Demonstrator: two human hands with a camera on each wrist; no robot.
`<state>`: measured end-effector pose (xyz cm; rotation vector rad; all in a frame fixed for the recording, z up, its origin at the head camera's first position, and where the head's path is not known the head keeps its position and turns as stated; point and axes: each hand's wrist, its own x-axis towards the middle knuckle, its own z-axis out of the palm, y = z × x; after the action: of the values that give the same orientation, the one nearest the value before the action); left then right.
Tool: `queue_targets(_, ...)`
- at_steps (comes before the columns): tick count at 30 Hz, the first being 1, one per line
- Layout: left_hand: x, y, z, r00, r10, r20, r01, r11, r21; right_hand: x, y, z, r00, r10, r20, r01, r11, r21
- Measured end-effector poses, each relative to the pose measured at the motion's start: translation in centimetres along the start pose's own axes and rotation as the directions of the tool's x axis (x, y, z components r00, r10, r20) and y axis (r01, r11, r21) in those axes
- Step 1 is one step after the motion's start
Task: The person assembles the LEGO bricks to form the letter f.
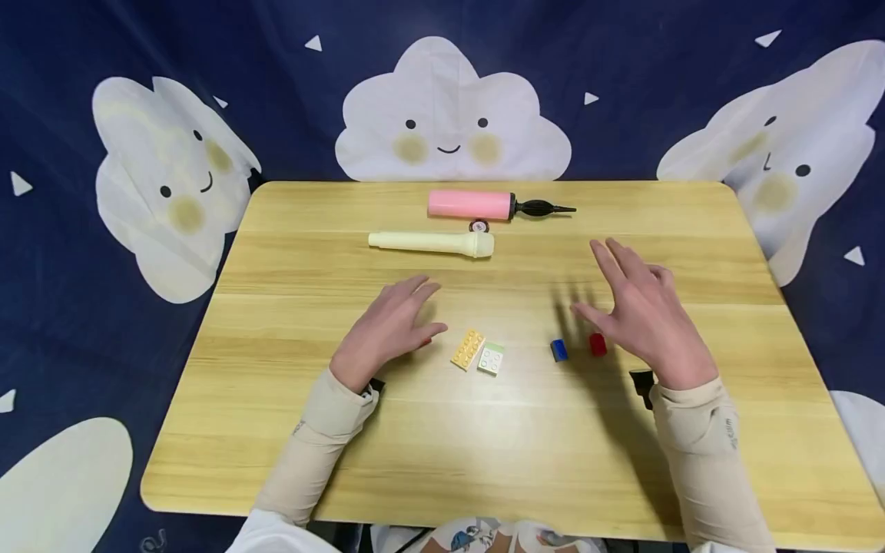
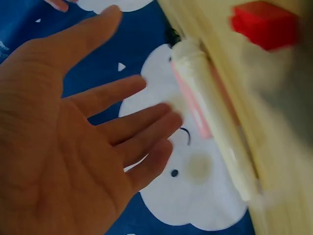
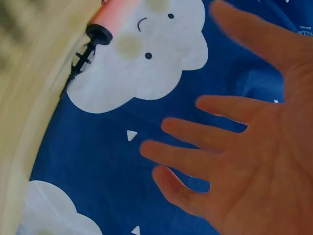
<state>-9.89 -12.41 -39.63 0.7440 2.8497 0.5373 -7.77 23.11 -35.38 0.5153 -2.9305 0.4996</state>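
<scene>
My left hand (image 1: 389, 326) hovers over the left middle of the table with its fingers spread and nothing in its grasp. Beneath its thumb a red brick (image 2: 266, 24) lies partly hidden in the head view. To its right are a yellow-orange studded brick (image 1: 469, 349) and a white brick (image 1: 491, 360) with a light green edge. On the right, my right hand (image 1: 643, 322) is raised above the table, fingers extended and palm bare. Near it lie a blue brick (image 1: 558, 350) and another red brick (image 1: 598, 344).
Toward the back lies a cream microphone (image 1: 432, 243). Behind it is a pink hand pump (image 1: 472, 204) with a black nozzle, and a small round dark-rimmed piece (image 1: 478, 226) sits between them. A dark blue cloud-print cloth (image 1: 622, 46) surrounds the wooden table (image 1: 290, 269).
</scene>
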Motion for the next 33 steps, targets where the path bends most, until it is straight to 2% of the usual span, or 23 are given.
queue_targets(3, -0.9, -0.8, 0.5, 1.0, -0.016, 0.015, 0.016, 1.0, 0.0, -0.6, 0.2, 0.4, 0.998, 0.005, 0.057, -0.006, 1.0, 0.018)
queue_targets(7, -1.1, -1.4, 0.8, 1.0, -0.01, 0.024, 0.01, 1.0, -0.007, -1.1, 0.6, 0.6, 0.996, 0.008, 0.091, -0.01, 1.0, 0.023)
queue_targets(12, -1.2, -1.6, 1.3, 0.996, -0.021, 0.084, 0.023, 0.999, -0.03, -1.8, 1.0, 0.9, 0.985, 0.016, 0.17, -0.023, 0.999, 0.041)
queue_targets(15, -1.2, -1.9, 1.5, 0.989, -0.052, 0.14, 0.057, 0.998, -0.036, -2.1, 1.3, 1.0, 0.966, 0.052, 0.254, -0.07, 0.995, 0.064)
queue_targets(19, -1.1, -2.6, 1.8, 0.969, -0.101, 0.225, 0.122, 0.989, -0.082, -2.4, 1.8, 1.4, 0.939, 0.095, 0.331, -0.128, 0.989, 0.078)
queue_targets(21, -0.9, -2.9, 1.9, 0.961, -0.106, 0.255, 0.139, 0.984, -0.113, -2.3, 2.2, 1.8, 0.926, 0.115, 0.36, -0.157, 0.984, 0.087)
queue_targets(25, -0.6, -3.2, 2.2, 0.958, -0.097, 0.271, 0.139, 0.98, -0.14, -2.4, 2.8, 2.8, 0.89, 0.179, 0.419, -0.239, 0.967, 0.093)
queue_targets(28, -0.6, -3.3, 2.6, 0.957, -0.114, 0.266, 0.154, 0.978, -0.138, -2.6, 3.2, 3.5, 0.869, 0.227, 0.44, -0.289, 0.954, 0.078)
queue_targets(33, -0.7, -3.4, 3.0, 0.954, -0.158, 0.256, 0.197, 0.971, -0.133, -3.2, 3.8, 4.3, 0.859, 0.264, 0.439, -0.318, 0.946, 0.054)
